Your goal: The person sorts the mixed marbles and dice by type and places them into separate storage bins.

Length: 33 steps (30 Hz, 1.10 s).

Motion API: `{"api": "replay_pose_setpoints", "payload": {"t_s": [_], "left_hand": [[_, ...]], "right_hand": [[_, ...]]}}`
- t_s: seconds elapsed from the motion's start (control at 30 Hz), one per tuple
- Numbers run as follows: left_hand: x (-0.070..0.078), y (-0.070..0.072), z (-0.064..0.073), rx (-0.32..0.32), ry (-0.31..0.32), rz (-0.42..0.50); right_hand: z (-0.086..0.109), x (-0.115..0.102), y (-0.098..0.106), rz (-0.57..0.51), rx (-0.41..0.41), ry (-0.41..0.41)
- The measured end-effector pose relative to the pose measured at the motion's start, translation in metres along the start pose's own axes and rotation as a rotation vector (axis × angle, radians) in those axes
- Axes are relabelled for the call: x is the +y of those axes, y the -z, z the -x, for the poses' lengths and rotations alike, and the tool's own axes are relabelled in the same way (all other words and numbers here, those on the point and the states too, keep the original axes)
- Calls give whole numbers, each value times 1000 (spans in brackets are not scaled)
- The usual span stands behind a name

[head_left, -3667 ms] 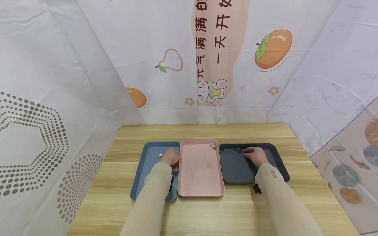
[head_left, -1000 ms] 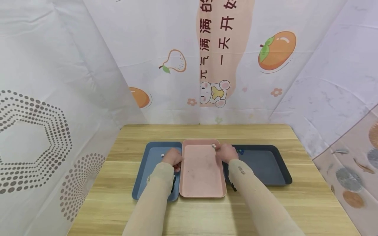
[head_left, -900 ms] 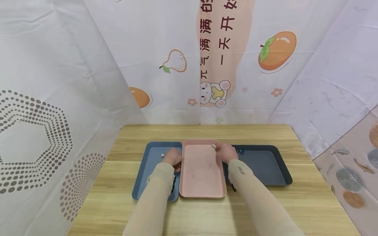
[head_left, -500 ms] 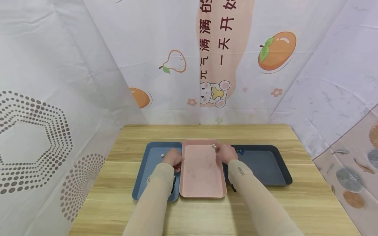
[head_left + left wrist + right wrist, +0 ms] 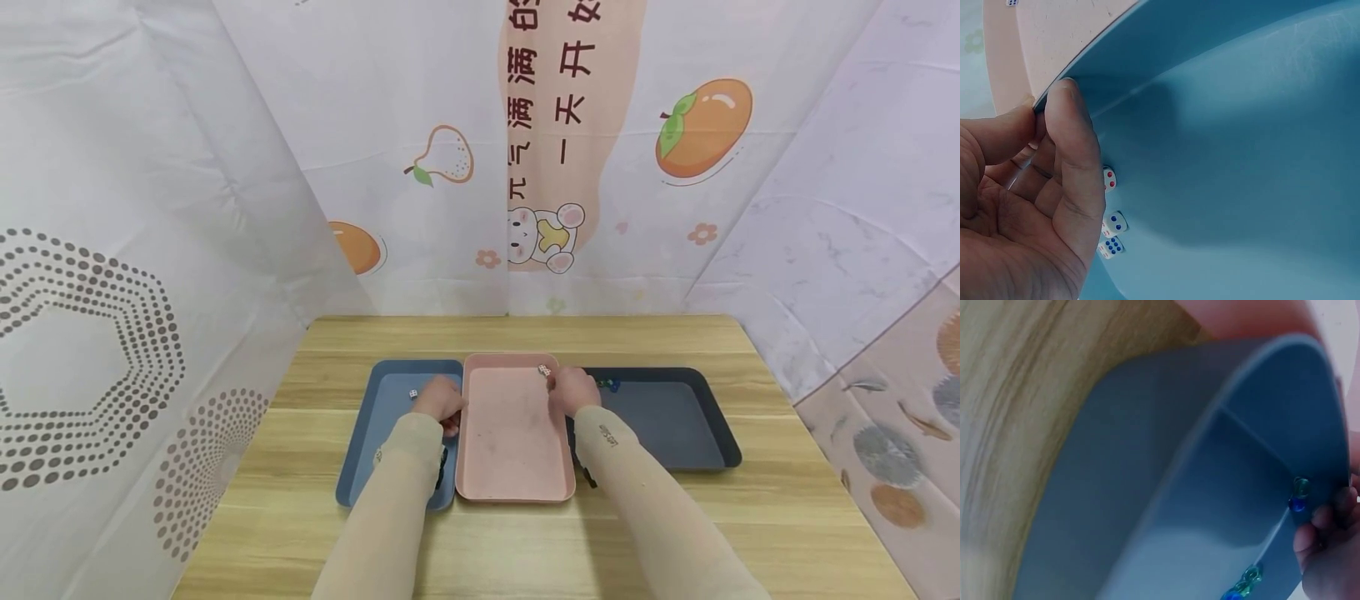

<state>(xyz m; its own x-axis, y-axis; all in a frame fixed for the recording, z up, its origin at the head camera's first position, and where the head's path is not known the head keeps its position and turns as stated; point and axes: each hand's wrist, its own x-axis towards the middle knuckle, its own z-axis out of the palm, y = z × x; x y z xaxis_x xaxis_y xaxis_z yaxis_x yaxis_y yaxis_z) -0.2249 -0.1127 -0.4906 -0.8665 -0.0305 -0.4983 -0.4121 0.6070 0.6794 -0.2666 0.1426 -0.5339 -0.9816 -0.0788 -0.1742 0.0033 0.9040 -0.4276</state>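
My left hand (image 5: 441, 400) pinches the blue tray's (image 5: 372, 421) right rim between thumb and index finger, where it meets the pink tray (image 5: 513, 450). Several white dice (image 5: 1115, 223) lie in the blue tray beside those fingers. At the other side, my right hand (image 5: 572, 390) grips the rim between the pink tray and the dark blue-grey tray (image 5: 678, 425). Its curled fingers (image 5: 1307, 541) are on the dark tray's inner side; the thumb is mostly hidden. Green and blue glass marbles (image 5: 1299, 495) lie close to them. A few dice (image 5: 543, 369) sit in the pink tray's far right corner.
All three trays stand side by side on a wooden table (image 5: 510, 550). More marbles (image 5: 613, 386) rest along the dark tray's far wall. A single die (image 5: 413, 393) lies left of my left hand. A printed curtain (image 5: 420, 275) hangs behind the table.
Since the oldest frame, my right hand has moved left from the marbles inside the dark tray to its left rim. My left hand keeps its pinch. Over the last second almost nothing has moved.
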Motion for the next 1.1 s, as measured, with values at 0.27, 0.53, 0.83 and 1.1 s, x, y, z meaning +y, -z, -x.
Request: {"api": "replay_pose_setpoints", "payload": {"t_s": [0.27, 0.53, 0.83, 1.1], "left_hand": [[0, -1, 1, -5, 2, 2], [0, 0, 1, 3, -1, 1], [-1, -1, -1, 2, 1, 4], [-1, -1, -2, -7, 4, 13]], "right_hand": [[3, -1, 3, 20, 27, 50], [8, 10, 13, -199, 76, 150], [11, 42, 28, -423, 39, 147], [14, 69, 39, -490, 45, 136]]}}
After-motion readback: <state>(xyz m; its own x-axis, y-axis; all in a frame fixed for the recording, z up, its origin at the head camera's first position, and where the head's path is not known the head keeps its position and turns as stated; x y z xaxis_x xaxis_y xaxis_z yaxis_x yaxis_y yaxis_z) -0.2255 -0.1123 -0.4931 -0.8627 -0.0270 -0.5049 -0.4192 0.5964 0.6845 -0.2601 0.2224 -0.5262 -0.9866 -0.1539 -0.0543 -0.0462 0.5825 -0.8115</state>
